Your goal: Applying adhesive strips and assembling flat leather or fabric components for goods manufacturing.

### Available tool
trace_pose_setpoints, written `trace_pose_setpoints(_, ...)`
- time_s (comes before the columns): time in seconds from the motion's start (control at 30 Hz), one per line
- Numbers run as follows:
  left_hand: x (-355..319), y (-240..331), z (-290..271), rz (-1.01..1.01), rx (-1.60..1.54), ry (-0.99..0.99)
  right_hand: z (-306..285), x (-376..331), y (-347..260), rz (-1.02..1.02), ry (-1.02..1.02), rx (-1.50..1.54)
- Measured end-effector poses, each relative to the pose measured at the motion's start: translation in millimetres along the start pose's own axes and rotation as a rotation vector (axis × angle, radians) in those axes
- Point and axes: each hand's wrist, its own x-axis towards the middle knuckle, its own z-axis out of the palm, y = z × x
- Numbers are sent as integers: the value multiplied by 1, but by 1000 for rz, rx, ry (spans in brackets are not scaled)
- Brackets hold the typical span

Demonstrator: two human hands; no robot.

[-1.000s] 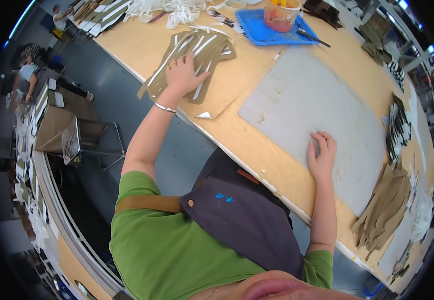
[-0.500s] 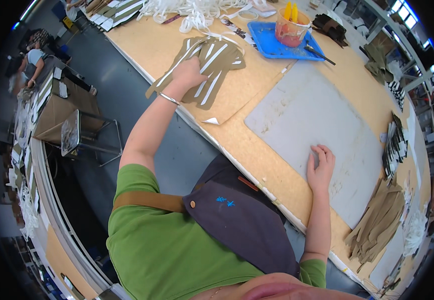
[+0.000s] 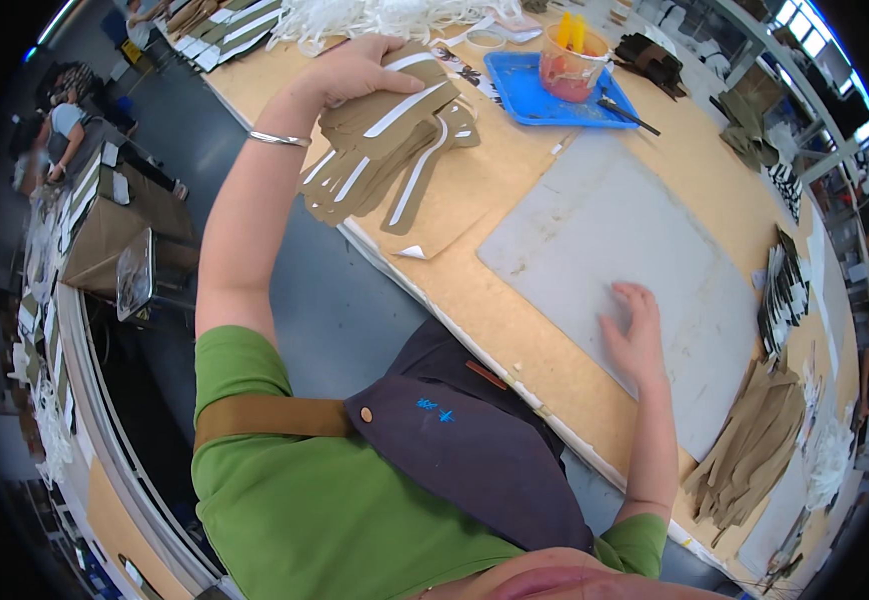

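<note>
At the far left of the table, my left hand (image 3: 360, 72) is closed on the edge of some khaki fabric pieces (image 3: 383, 122) that bear white strips. More such pieces (image 3: 417, 185) lie fanned out on the table beneath and beside them. My right hand (image 3: 638, 335) is over the near part of a grey mat (image 3: 620, 230). Its fingers are loosely curved and apart, with nothing in them. Whether it touches the mat I cannot tell.
A blue tray (image 3: 515, 85) beyond the mat holds a tub (image 3: 567, 78) with yellow handles and a dark-handled tool (image 3: 630, 117). White ribbon (image 3: 355, 22) heaps at the far edge. Khaki strips (image 3: 750, 440) lie at right. People work at far left, near a stool (image 3: 137, 275).
My left hand has moved up and left, lifting some fabric pieces off the fanned pile. My right hand has shifted slightly, its fingers spreading a little more.
</note>
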Motion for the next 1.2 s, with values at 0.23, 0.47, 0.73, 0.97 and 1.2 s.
trace_pose_setpoints(0.23, 20, 139, 58, 443, -90, -498, -82, 74, -52, -161, 303, 206)
trace_pose_setpoints(0.47, 65, 161, 161, 619, -245, -885, -138, 24, -27, -118, 420, -27)
trace_pose_setpoints(0.73, 82, 54, 285, 676, 239, -430, -81, -14, 37, 157, 44, -42)
trace_pose_setpoints(0.97, 71, 58, 301, 566, 203, -501, -39, 40, 55, 144, -7, 123)
trace_pose_setpoints(1.2, 86, 62, 312, 579, 171, -317, -30, 69, 66, 346, 15, 31)
